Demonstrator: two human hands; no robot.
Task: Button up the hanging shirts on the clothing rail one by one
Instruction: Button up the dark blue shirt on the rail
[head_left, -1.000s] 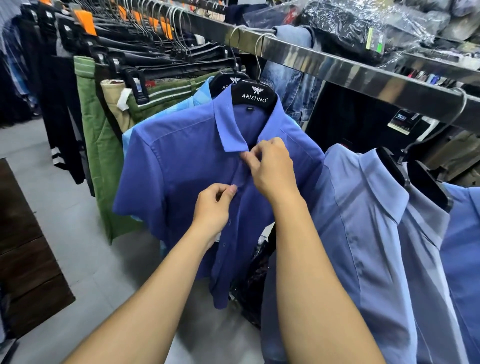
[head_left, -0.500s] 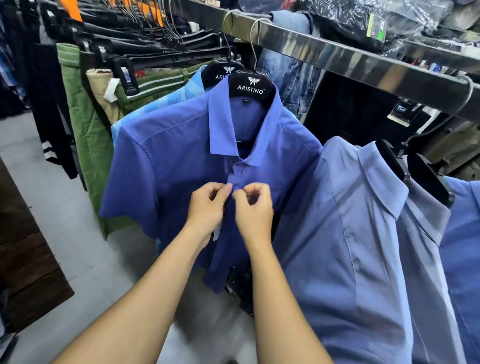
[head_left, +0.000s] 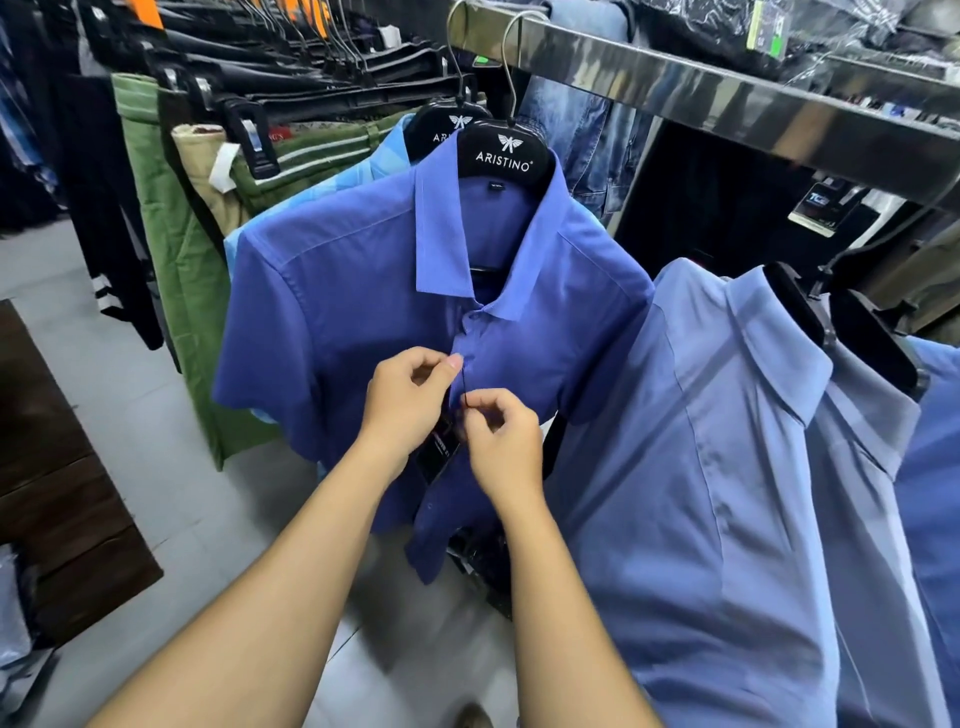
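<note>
Between my fingers (head_left: 453, 362), mid-chest on the blue shirt (head_left: 337, 291) hanging from the rail (head_left: 727, 98): left hand (head_left: 408, 400) is pinching one placket edge, right hand (head_left: 501, 441) pinching the other. Tag string (head_left: 466, 392) is dangling right beside them; I am risking trapping it under the button.

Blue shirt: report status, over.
Left hand pinches blue shirt front; right hand pinches just below. Top button looks done, lower front open. Black tag dangles between the hands.
</note>
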